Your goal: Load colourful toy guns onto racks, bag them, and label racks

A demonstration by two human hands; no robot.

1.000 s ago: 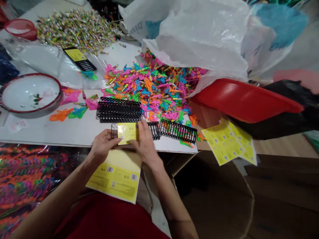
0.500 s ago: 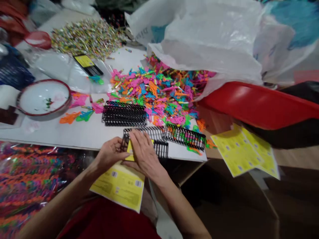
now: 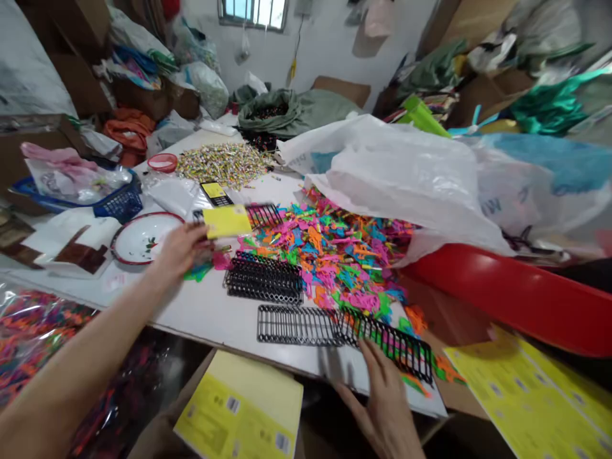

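My left hand (image 3: 184, 250) grips the left end of a black plastic rack (image 3: 264, 215) with a yellow card (image 3: 227, 221) on it, held above the table. My right hand (image 3: 385, 398) is open at the table's front edge, fingers spread, close to a slatted black rack (image 3: 385, 338) that lies over colourful plastic pieces. Left of that rack, another black rack (image 3: 299, 325) lies flat. Behind it sits a stack of black racks (image 3: 262, 277). Yellow printed sheets (image 3: 241, 408) rest at my lap.
A heap of bright plastic pieces (image 3: 335, 248) spreads mid-table, partly under a white plastic bag (image 3: 396, 172). An enamel bowl (image 3: 143, 239) and blue basket (image 3: 117, 201) stand left. Small items are piled (image 3: 222, 162) at the back. A red tub (image 3: 502, 299) and more yellow sheets (image 3: 540, 395) are right.
The view has tilted up. My left hand has carried the carded rack away to the back left. My right hand has let go of it and moved right.
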